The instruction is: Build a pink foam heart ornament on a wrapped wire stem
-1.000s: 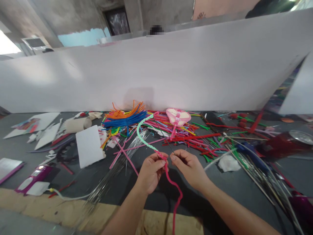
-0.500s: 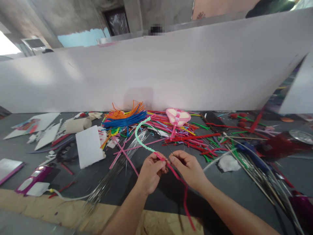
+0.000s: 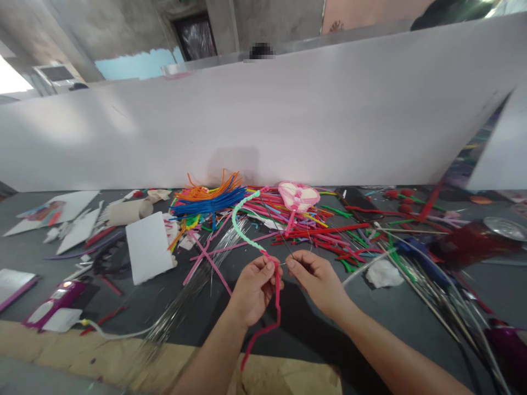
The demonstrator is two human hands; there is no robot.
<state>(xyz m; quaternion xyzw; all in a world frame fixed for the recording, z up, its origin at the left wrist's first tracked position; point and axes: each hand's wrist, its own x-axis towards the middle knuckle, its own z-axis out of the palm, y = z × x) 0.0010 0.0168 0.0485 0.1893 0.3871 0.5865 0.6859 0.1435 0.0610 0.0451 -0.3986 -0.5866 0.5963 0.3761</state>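
Observation:
My left hand (image 3: pixel 253 291) is closed in a pinch on a hot-pink pipe cleaner (image 3: pixel 278 302), where it meets a mint-green twisted strand (image 3: pixel 239 222). The green strand curves up and away, and the loose pink tail hangs below my fingers, bending left at its lower end. Just to the right, my right hand (image 3: pixel 315 280) pinches a thin dark wire (image 3: pixel 278 225) that slants up to the left. A short bit of wire spans the small gap between both hands' fingertips. How the wire joins the pipe cleaner is hidden by my left fingers.
Blue pipe cleaners (image 3: pixel 212 206) and a pink-and-cream heart-shaped piece (image 3: pixel 298 196) lie at the back. Silvery wires (image 3: pixel 193 285) are to the left, near a white card (image 3: pixel 149 247) and a purple glue gun (image 3: pixel 57 302). A red can (image 3: pixel 481 241) lies right. A white partition (image 3: pixel 263 120) stands behind.
The pink tail has swung from the right of my left hand to straight below it, its end now pointing left. The green strand has shifted slightly right. Both hands keep their pinches.

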